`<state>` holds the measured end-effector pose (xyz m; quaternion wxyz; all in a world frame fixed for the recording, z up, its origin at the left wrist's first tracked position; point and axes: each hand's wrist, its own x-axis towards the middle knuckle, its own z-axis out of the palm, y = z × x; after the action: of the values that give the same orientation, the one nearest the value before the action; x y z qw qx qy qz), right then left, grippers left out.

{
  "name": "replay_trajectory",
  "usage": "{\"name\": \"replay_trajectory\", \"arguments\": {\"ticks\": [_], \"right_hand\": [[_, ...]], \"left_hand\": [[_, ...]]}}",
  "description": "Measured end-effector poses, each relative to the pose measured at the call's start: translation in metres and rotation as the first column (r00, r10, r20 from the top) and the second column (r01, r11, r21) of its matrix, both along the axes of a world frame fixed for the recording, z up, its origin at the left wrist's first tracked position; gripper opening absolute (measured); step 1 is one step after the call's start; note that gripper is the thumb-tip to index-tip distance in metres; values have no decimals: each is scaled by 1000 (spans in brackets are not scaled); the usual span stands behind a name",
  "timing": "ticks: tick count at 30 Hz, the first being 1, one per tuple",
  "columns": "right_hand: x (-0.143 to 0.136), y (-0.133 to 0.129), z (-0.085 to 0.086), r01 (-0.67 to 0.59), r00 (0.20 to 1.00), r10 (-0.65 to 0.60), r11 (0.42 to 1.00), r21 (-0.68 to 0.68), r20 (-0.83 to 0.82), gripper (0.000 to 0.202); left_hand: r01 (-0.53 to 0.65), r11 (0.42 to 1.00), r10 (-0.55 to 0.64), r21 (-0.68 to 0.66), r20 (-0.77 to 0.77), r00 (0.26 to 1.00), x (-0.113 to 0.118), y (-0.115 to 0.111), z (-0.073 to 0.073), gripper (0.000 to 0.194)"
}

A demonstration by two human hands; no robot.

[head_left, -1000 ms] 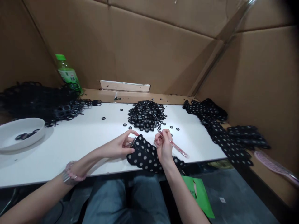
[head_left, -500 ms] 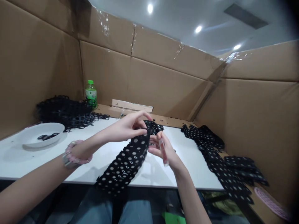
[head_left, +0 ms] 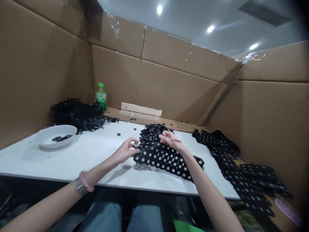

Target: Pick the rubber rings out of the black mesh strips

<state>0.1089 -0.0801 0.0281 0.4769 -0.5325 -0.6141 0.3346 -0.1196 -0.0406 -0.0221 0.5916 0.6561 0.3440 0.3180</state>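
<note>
A black strip with rows of round holes (head_left: 159,159) lies slantwise across the white table. My left hand (head_left: 125,150) pinches its left end between thumb and fingers. Above the strip, my right hand (head_left: 169,139) is closed, and a slim reddish, see-through stick (head_left: 175,140) pokes out of it; its tip is hidden. Just behind the strip is a heap of small black rings (head_left: 152,131), partly covered by my right hand.
At the left stands a white bowl (head_left: 43,138) with a few black pieces. Behind it are a tangled black heap (head_left: 77,112) and a green-capped bottle (head_left: 101,96). More perforated black strips (head_left: 227,164) lie at the right. Cardboard walls (head_left: 154,77) enclose the table.
The strip has swung from hanging toward the front left to lying toward the right. My left hand has moved left and down to its end; my right hand has risen above it.
</note>
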Motion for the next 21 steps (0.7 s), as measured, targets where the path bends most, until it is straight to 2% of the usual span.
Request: {"name": "replay_trajectory", "arguments": {"ticks": [2, 4, 7, 10, 13, 15, 17, 21], "right_hand": [[-5, 17, -25, 39, 998, -38, 999, 4, -53, 31], [-13, 24, -38, 72, 993, -69, 997, 28, -100, 29], [-31, 25, -38, 57, 968, -39, 996, 65, -249, 20], [-61, 26, -41, 8, 900, 9, 999, 38, -435, 14], [-87, 30, -62, 55, 832, -44, 998, 3, -552, 24], [-96, 32, -82, 117, 826, -119, 992, -39, -550, 30], [-99, 32, -98, 161, 866, -178, 984, -77, -468, 34], [-97, 30, -109, 181, 936, -200, 979, -93, -290, 29]], "left_hand": [[-16, 1000, 16, 14, -47, 999, -5, 4, -27, 30], [-8, 998, 13, 60, -83, 996, -12, 8, -42, 27], [35, 994, -22, 105, -128, 992, -19, 15, -46, 26], [92, 990, -73, 105, -172, 982, -21, 25, -46, 27], [132, 990, -121, 46, -185, 975, -20, 34, -49, 27], [153, 988, -150, 1, -182, 972, -20, 39, -53, 28], [168, 985, -170, -27, -172, 970, -21, 41, -56, 28], [170, 983, -176, -76, -92, 980, -23, 41, -58, 28]]}}
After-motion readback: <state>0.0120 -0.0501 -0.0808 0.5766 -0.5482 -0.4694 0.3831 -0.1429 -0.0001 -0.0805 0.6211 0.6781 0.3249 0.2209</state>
